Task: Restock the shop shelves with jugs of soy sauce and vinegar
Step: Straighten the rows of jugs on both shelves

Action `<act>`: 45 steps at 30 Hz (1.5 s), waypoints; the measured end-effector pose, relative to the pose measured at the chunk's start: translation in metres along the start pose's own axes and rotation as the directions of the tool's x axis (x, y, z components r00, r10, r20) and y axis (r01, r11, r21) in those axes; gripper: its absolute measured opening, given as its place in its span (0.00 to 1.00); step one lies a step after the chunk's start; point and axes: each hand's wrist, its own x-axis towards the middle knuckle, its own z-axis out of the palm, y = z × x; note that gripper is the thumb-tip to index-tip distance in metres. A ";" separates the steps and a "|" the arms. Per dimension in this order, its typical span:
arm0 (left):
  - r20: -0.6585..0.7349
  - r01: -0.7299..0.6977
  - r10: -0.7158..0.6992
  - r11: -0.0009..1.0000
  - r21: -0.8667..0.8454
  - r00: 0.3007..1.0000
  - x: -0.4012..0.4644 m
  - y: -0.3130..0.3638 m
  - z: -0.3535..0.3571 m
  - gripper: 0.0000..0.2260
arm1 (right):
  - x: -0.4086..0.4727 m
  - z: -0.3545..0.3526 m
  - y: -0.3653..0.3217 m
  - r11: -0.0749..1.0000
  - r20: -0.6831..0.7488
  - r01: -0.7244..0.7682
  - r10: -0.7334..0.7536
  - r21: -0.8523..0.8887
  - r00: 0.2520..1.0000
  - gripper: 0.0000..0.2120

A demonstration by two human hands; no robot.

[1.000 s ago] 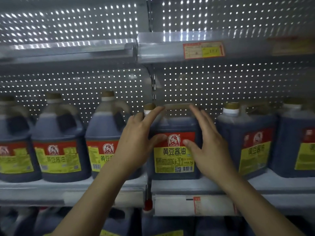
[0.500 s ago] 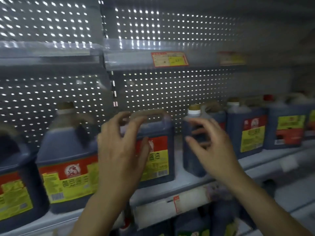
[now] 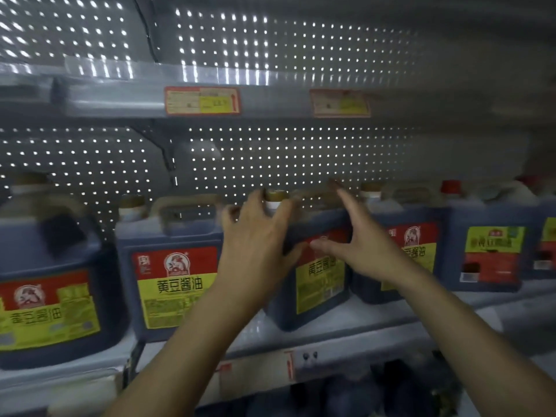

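Note:
A dark soy sauce jug (image 3: 320,284) with a red and yellow label stands in the middle of the shelf (image 3: 337,329), turned slightly to the left. My left hand (image 3: 258,239) grips its upper left shoulder, fingers curled either side of the gold cap (image 3: 276,195), thumb on the front. My right hand (image 3: 361,245) lies against the jug's upper right side with straight fingers, thumb across the label. Two matching jugs (image 3: 176,278) (image 3: 51,299) stand to the left and another one (image 3: 413,251) to the right.
Further right stands a red-capped jug (image 3: 493,251) with a different yellow and red label. The shelf above (image 3: 120,100) carries two price tags (image 3: 202,100) on its edge. A perforated back panel (image 3: 285,158) is behind. More dark jugs (image 3: 376,392) sit on the shelf below.
The view has swung right along the shelf. Both hands have left the earlier jug and now sit on the one to its right, which has been turned label-forward.

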 end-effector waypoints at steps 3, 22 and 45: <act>0.003 0.013 -0.013 1.000 0.024 1.000 -0.007 -0.006 -0.003 0.26 | -0.009 0.007 0.003 0.999 -0.104 0.038 -0.035 0.030 0.994 0.48; 0.000 0.001 -0.001 0.988 0.152 1.000 -0.021 -0.041 -0.009 0.24 | -0.013 0.023 0.014 0.943 -0.048 0.197 -0.192 0.267 0.980 0.40; 0.025 -0.098 0.103 0.984 -0.150 0.994 0.070 0.124 0.064 0.33 | -0.021 -0.119 0.108 0.993 -0.154 0.038 -0.056 -0.113 0.987 0.42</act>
